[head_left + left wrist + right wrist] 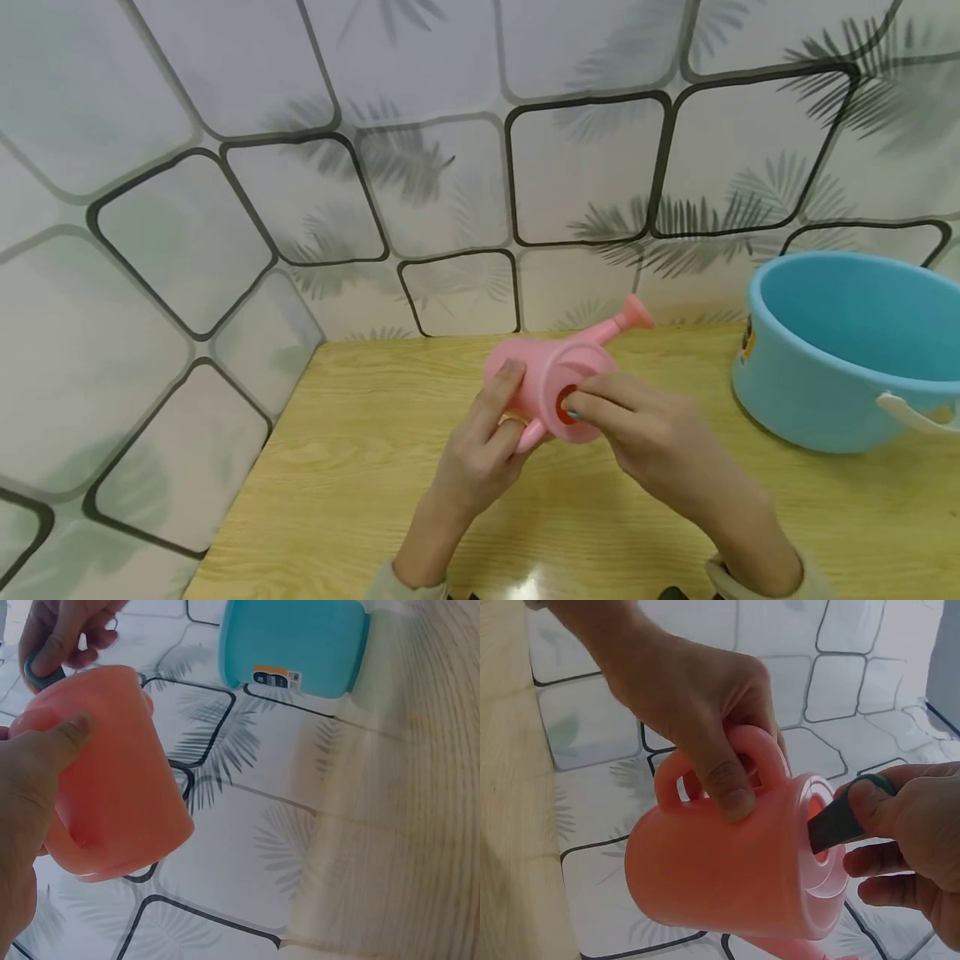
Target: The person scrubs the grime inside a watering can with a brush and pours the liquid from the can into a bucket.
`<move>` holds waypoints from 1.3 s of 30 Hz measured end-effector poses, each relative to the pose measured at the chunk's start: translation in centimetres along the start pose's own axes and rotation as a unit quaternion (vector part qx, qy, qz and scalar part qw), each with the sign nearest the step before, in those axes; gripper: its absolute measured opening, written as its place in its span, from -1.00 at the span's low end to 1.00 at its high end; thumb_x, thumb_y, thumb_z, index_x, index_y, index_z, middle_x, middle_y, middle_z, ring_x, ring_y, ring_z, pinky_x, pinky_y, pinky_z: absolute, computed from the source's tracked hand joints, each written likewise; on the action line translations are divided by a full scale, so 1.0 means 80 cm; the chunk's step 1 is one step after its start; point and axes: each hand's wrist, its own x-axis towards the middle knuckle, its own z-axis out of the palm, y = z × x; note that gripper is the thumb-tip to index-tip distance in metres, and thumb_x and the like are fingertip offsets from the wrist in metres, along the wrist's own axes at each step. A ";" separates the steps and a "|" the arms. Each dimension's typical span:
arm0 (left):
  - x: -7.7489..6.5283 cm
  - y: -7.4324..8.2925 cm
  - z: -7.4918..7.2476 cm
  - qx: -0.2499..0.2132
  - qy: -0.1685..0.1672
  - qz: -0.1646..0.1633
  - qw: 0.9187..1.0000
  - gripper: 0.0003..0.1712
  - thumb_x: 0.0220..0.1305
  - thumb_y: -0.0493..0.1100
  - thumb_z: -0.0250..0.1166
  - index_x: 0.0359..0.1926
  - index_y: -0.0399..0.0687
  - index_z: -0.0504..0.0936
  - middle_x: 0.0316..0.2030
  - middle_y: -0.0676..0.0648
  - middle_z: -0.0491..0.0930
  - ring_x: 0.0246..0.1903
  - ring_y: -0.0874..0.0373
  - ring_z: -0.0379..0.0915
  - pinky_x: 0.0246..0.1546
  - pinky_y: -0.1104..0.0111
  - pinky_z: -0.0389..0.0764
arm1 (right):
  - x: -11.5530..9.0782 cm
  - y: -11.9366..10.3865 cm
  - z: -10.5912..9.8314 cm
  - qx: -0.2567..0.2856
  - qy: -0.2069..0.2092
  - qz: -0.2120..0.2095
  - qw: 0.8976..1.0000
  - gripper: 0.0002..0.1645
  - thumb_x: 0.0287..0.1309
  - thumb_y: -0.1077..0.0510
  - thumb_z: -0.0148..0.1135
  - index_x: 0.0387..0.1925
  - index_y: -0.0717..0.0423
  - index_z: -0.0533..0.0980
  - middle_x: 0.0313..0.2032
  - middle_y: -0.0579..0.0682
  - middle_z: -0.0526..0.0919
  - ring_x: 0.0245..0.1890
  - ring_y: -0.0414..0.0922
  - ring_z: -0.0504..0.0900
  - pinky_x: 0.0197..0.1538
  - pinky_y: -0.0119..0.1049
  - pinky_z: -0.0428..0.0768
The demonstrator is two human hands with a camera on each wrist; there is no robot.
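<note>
A pink toy watering can (pixel 517 367) is held above the table, tilted so that its round top faces my right hand. My left hand (pixel 480 458) grips it by the handle (pixel 676 776), thumb pressed on the body. My right hand (pixel 652 433) pinches a small dark teal piece with a rounded end (pixel 847 814), whose flat part sits in the opening of the can's top. What kind of thing it is cannot be told. An orange-red patch (pixel 820 810) shows inside that opening. The can's spout (pixel 600 332) points up and to the right in the head view.
A light blue bucket (pixel 802 400) with a white handle (pixel 911 414) stands on the wooden table (pixel 360 433) at the right. Behind and to the left is a wall (pixel 442 183) patterned with rounded outlines and leaves.
</note>
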 end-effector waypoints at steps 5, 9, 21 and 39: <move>0.000 0.000 -0.003 -0.013 -0.024 -0.011 1.000 -0.54 0.38 -0.11 0.26 -0.62 -0.20 0.36 0.05 -0.44 0.58 0.03 -0.26 0.60 0.09 0.19 0.61 | -0.009 0.008 -0.002 0.109 -0.042 0.028 0.993 -0.60 0.53 0.04 -0.08 -0.22 0.09 0.65 -0.25 -0.14 0.68 -0.29 -0.25 0.65 -0.11 -0.53 0.62; 0.001 0.000 -0.003 -0.021 -0.045 -0.014 0.999 -0.55 0.31 -0.11 0.34 -0.61 -0.20 0.37 0.08 -0.42 0.58 0.07 -0.24 0.57 0.10 0.19 0.60 | -0.013 0.010 -0.005 0.094 -0.039 0.044 0.994 -0.58 0.55 0.07 -0.13 -0.16 0.14 0.65 -0.21 -0.10 0.71 -0.24 -0.20 0.68 -0.05 -0.52 0.61; 0.001 -0.001 -0.006 -0.039 -0.043 -0.039 0.998 -0.54 0.34 -0.08 0.30 -0.60 -0.19 0.36 0.07 -0.40 0.59 0.06 -0.23 0.58 0.11 0.18 0.60 | -0.015 0.016 -0.009 0.294 0.017 0.086 0.952 -0.76 0.39 0.19 0.12 -0.10 0.25 0.62 -0.34 -0.02 0.65 -0.41 -0.30 0.50 -0.29 -0.58 0.51; 0.004 0.004 -0.005 -0.061 -0.065 -0.041 0.995 -0.54 0.28 -0.09 0.38 -0.61 -0.18 0.37 0.11 -0.41 0.56 0.09 -0.21 0.57 0.12 0.23 0.60 | -0.008 0.004 -0.007 0.131 -0.029 0.065 0.989 -0.69 0.46 -0.02 0.02 -0.23 0.02 0.64 -0.40 -0.20 0.65 -0.47 -0.39 0.46 -0.33 -0.62 0.52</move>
